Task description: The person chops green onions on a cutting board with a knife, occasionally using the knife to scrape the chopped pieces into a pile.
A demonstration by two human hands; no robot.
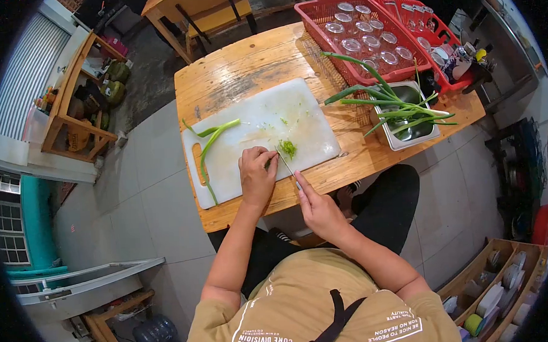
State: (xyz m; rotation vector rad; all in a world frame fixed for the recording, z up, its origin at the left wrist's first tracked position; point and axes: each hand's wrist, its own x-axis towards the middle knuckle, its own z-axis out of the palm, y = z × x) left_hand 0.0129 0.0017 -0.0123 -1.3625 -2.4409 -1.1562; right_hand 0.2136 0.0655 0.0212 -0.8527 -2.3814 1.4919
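Note:
My right hand (320,210) is closed around the handle of a knife (284,161), whose narrow blade points up and left on the white cutting board (265,104). Close to the blade, my left hand (258,174) rests on the board with its fingers curled and pressed together; whatever they hold is hidden under them. A small heap of chopped green onion (287,148) lies just right of the blade, with loose bits scattered above it. Left of my left hand, a green onion stalk (203,157) with bent leaves lies across the board, by its handle slot.
A metal container (399,142) with whole green onions (400,112) across it stands to the right on the wooden table (238,59). Behind it, a red basket (317,31) holds several upturned glasses (371,42), beside a second red basket (395,5). The table's front edge runs close to my body.

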